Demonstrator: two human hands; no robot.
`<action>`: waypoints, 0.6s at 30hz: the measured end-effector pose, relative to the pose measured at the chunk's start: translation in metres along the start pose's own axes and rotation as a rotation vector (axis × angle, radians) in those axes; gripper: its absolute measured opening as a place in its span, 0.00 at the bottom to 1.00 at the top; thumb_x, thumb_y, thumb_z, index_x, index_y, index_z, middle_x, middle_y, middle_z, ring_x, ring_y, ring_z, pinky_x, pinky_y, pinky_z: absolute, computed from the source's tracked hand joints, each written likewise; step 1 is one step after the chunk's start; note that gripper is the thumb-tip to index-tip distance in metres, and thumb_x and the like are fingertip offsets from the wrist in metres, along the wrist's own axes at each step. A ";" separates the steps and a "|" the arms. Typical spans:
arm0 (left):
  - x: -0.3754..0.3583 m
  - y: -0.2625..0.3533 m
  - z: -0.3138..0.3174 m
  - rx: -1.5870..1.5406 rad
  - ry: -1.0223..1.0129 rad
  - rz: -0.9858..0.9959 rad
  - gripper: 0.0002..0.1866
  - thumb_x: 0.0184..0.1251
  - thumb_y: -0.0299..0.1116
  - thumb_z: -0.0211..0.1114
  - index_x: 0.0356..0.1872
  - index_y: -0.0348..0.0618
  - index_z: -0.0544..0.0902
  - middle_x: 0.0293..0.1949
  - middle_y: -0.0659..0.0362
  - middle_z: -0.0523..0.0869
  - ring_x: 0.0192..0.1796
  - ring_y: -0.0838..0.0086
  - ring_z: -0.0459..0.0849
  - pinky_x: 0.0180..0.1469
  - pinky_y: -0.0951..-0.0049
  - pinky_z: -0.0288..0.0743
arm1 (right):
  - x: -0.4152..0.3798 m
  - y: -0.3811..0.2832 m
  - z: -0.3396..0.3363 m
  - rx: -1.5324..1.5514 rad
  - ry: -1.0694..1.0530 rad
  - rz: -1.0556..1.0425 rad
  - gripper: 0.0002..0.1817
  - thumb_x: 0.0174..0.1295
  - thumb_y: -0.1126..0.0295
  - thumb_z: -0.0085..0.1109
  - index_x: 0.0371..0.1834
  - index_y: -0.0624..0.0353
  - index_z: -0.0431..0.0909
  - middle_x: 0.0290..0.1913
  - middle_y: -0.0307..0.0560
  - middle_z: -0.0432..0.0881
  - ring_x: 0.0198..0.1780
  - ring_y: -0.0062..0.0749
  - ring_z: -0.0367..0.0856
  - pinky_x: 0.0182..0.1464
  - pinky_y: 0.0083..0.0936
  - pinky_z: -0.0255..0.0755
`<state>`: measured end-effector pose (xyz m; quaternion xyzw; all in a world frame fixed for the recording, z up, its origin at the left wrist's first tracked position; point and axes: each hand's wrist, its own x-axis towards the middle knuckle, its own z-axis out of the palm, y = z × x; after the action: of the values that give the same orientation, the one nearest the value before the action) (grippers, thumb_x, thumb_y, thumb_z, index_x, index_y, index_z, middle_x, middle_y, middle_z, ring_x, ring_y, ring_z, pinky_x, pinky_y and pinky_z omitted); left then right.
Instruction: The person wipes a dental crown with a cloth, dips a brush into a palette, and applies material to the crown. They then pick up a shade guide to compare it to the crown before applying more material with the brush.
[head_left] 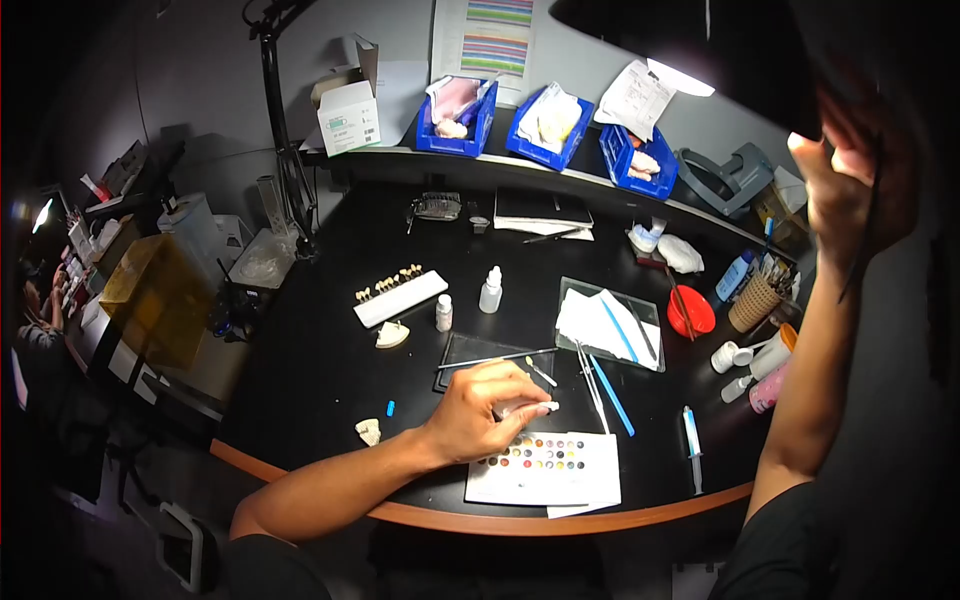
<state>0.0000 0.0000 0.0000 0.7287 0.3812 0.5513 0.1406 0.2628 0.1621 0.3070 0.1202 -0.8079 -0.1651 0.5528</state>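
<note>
My left hand (482, 412) is closed in a pinch over the paint palette, around a small white bottle (549, 406) mostly hidden by the fingers. Under it lies the white palette (545, 485) with rows of coloured dots. High on the right, my right hand (852, 190) is raised to the rim of the black desk lamp (690, 35), fingers closed against it; a thin dark stick (862, 235) hangs from this hand. Just beyond my left hand are a fine brush (497, 358), a dark tray (470, 350), metal tweezers (592, 385) and a blue-handled tool (613, 397).
A shade-tab holder (402, 300), two small bottles (490, 292) and plaster tooth models (392, 335) stand left. At right are a glass slab (648, 357), syringe (692, 440), red bowl (690, 310) and brush pot (755, 303). Blue bins (457, 145) line the shelf; a person (45, 310) sits far left.
</note>
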 end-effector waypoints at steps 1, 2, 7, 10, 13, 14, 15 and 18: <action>0.001 0.001 -0.001 0.002 -0.004 -0.005 0.07 0.62 0.25 0.78 0.40 0.40 0.93 0.36 0.55 0.92 0.39 0.68 0.90 0.42 0.70 0.83 | 0.010 0.004 -0.002 0.008 0.001 -0.007 0.38 0.57 0.87 0.74 0.73 0.66 0.71 0.70 0.72 0.76 0.69 0.56 0.82 0.71 0.52 0.78; 0.001 0.001 -0.001 -0.005 0.011 -0.004 0.06 0.62 0.24 0.78 0.40 0.40 0.93 0.36 0.55 0.92 0.38 0.68 0.90 0.41 0.70 0.83 | 0.015 0.003 0.000 0.010 -0.003 -0.020 0.38 0.57 0.87 0.74 0.73 0.67 0.71 0.70 0.72 0.76 0.68 0.56 0.82 0.70 0.52 0.79; 0.003 -0.003 -0.002 0.044 0.019 -0.025 0.06 0.62 0.23 0.78 0.39 0.38 0.93 0.36 0.54 0.93 0.38 0.68 0.90 0.41 0.70 0.83 | 0.026 0.004 0.001 0.019 0.005 -0.067 0.37 0.56 0.86 0.75 0.70 0.67 0.71 0.69 0.70 0.76 0.66 0.56 0.83 0.68 0.51 0.81; 0.003 -0.008 -0.002 0.043 0.043 0.010 0.06 0.61 0.22 0.77 0.39 0.37 0.92 0.37 0.53 0.93 0.39 0.67 0.91 0.41 0.70 0.83 | 0.025 0.005 0.009 0.025 -0.007 -0.064 0.37 0.55 0.85 0.76 0.69 0.67 0.70 0.68 0.69 0.77 0.64 0.56 0.84 0.66 0.50 0.82; 0.004 -0.008 -0.003 0.045 0.032 -0.023 0.07 0.60 0.21 0.77 0.39 0.37 0.92 0.36 0.54 0.92 0.38 0.69 0.90 0.40 0.72 0.82 | 0.019 0.005 0.018 0.032 -0.011 -0.053 0.36 0.54 0.85 0.76 0.67 0.68 0.70 0.67 0.69 0.77 0.63 0.56 0.85 0.64 0.50 0.84; 0.002 -0.008 -0.003 0.046 0.025 -0.031 0.07 0.60 0.21 0.77 0.39 0.37 0.92 0.35 0.54 0.92 0.37 0.70 0.90 0.40 0.73 0.81 | 0.018 0.005 0.020 0.037 -0.014 -0.047 0.36 0.54 0.85 0.77 0.67 0.68 0.70 0.67 0.68 0.77 0.62 0.56 0.85 0.64 0.49 0.84; 0.003 -0.009 -0.003 0.051 0.023 -0.028 0.07 0.60 0.21 0.77 0.39 0.37 0.93 0.35 0.54 0.92 0.37 0.71 0.90 0.39 0.73 0.81 | 0.017 0.005 0.023 0.037 -0.018 -0.045 0.36 0.54 0.84 0.77 0.66 0.68 0.70 0.67 0.68 0.77 0.62 0.56 0.85 0.63 0.49 0.85; 0.003 -0.011 -0.003 0.055 0.017 -0.035 0.07 0.60 0.21 0.77 0.39 0.38 0.93 0.35 0.54 0.92 0.36 0.73 0.89 0.38 0.74 0.80 | 0.015 0.006 0.026 0.037 -0.022 -0.040 0.36 0.53 0.84 0.77 0.65 0.68 0.69 0.66 0.67 0.77 0.60 0.56 0.86 0.62 0.48 0.86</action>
<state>-0.0063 0.0087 -0.0038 0.7208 0.4099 0.5443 0.1270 0.2330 0.1658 0.3132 0.1445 -0.8144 -0.1625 0.5380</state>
